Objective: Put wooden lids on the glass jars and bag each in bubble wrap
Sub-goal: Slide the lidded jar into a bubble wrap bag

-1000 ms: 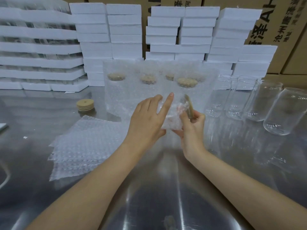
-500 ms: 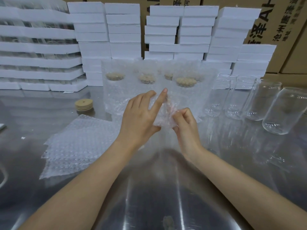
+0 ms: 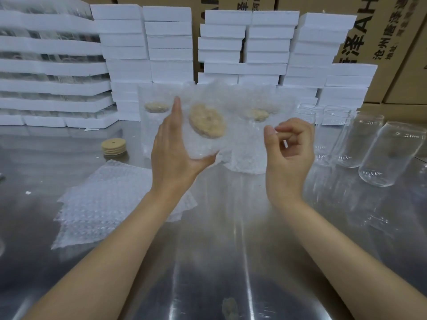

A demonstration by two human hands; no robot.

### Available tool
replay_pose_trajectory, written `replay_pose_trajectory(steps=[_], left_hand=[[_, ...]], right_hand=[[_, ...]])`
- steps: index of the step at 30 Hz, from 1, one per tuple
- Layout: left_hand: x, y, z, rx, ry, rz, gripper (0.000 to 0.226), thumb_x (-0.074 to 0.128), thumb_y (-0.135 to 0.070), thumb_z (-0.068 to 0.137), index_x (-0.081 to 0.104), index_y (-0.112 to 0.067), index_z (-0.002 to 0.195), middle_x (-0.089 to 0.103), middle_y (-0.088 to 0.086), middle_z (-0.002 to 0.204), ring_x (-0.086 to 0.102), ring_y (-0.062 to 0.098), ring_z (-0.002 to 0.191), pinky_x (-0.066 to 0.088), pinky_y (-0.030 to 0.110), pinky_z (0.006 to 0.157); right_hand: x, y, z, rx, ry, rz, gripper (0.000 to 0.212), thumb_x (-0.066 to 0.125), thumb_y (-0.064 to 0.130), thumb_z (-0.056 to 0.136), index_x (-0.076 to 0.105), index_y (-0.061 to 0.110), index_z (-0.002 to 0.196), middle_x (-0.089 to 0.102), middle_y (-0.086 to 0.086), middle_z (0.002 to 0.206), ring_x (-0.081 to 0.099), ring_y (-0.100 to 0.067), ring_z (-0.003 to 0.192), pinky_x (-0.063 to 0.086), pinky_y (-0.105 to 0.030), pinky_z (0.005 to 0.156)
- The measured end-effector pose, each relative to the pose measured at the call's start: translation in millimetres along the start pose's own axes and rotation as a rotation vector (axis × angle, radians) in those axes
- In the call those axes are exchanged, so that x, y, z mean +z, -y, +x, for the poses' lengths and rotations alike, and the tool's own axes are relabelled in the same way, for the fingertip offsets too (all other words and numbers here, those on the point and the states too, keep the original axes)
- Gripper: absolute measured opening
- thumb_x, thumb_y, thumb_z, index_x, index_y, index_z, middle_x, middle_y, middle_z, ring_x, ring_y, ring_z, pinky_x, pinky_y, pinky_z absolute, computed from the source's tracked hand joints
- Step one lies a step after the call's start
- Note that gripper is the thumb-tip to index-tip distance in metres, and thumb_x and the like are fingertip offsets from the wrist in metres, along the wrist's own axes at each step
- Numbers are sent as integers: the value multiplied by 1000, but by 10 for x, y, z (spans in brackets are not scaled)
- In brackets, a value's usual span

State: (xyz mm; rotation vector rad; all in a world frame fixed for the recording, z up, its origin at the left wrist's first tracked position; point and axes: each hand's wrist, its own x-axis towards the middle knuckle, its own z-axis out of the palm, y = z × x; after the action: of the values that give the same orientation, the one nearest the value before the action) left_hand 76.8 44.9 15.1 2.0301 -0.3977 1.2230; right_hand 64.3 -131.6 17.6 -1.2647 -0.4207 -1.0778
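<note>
We judge the bagged jar point(image 3: 203, 147) to be light but breakable. Its bubble-wrap skin is soft and a little slippery over hard glass, so the place to take it is low, round the wall, not by the loose wrap at the mouth (the wooden lid point(image 3: 206, 121) only sits there and could shift). It is held tilted in the air above the tabletop point(image 3: 208, 262), lid towards us, in the left hand point(image 3: 174, 148), with the fingers running up one side and the thumb tucked under the base. The right hand point(image 3: 288, 148) hangs just beside it with fingers loosely curled, and we see nothing in it.

Counting: one bagged jar is in hand. Behind it, two standing bagged jars point(image 3: 248, 155) show their lids through the wrap, and more may be hidden. To the right stand bare glass jars point(image 3: 389, 153), at least five, though overlapping glass blurs the count. To the left lie one stack of spare lids point(image 3: 114, 146), some four or five discs, and one pile of bubble-wrap bags point(image 3: 108, 199), too many layers to number.
</note>
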Motion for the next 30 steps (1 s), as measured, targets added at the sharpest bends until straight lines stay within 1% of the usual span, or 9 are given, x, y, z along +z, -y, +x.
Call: replay_pose_trajectory(steps=[3, 7, 9, 13, 16, 18, 21, 24, 30], left_hand=[[21, -44, -17, -210, -34, -443, 102, 78, -51, 64, 18, -26, 142, 34, -18, 141, 35, -15, 126, 31, 3, 99], [93, -124, 12, -383, 129, -670, 99, 69, -56, 61, 20, -12, 134, 50, -4, 123, 56, -2, 107, 47, 21, 90], [98, -172, 14, -439, 164, -746, 102, 66, -66, 61, 32, -6, 136, 58, -3, 112, 61, 9, 103, 51, 33, 92], [83, -121, -25, -264, 192, -654, 51, 48, -58, 87, 54, -10, 101, 59, 7, 90, 59, 13, 89, 50, 41, 81], [82, -71, -27, -196, 155, -494, 36, 43, -43, 96, 56, -12, 86, 47, -8, 80, 48, -9, 73, 37, 13, 64], [110, -66, -30, -237, 229, -502, 25, 41, -24, 102, 62, -12, 95, 57, -12, 85, 56, -10, 78, 41, 11, 69], [124, -69, -63, -344, 398, -677, 35, 42, -45, 97, 59, -25, 120, 65, -19, 110, 60, -5, 106, 49, 16, 88], [163, -119, -86, -325, 474, -735, 83, 51, -73, 67, 42, -23, 133, 56, -21, 122, 53, -8, 115, 45, 11, 89], [206, -132, -116, -397, 338, -727, 56, 61, -59, 72, 54, -23, 114, 65, -13, 109, 61, -3, 102, 49, 19, 90]], right_hand=[[28, 6, -52, 282, 203, -81, 26, 69, 23, 89, 53, 29, 108, 54, -15, 120, 58, 0, 85, 45, -12, 77], [39, -49, -133, 478, 599, -51, 88, 66, 73, 70, 45, 21, 139, 54, 8, 138, 51, -3, 125, 43, -23, 102], [31, -79, -165, 529, 692, 5, 90, 59, 85, 61, 50, 30, 131, 63, 18, 126, 54, 0, 123, 44, -19, 101], [25, -170, -200, 538, 633, -10, 67, 70, 68, 65, 52, 33, 120, 68, 18, 108, 63, 3, 106, 49, -20, 90], [11, -248, -255, 498, 584, -68, 53, 72, 55, 67, 53, 33, 111, 68, 12, 110, 64, -6, 106, 51, -31, 93], [0, -260, -293, 471, 530, -78, 58, 74, 55, 65, 51, 31, 114, 67, 18, 109, 63, 0, 106, 50, -20, 87], [10, -246, -274, 431, 430, -148, 77, 78, 57, 59, 43, 28, 121, 61, 13, 117, 62, 0, 107, 52, -22, 87], [10, -221, -241, 422, 406, -199, 89, 78, 65, 57, 36, 28, 127, 58, 12, 122, 60, 2, 110, 51, -22, 93], [-19, -306, -270, 418, 531, -199, 80, 57, 54, 83, 23, 12, 142, 52, 14, 126, 51, 18, 108, 41, -2, 85]])
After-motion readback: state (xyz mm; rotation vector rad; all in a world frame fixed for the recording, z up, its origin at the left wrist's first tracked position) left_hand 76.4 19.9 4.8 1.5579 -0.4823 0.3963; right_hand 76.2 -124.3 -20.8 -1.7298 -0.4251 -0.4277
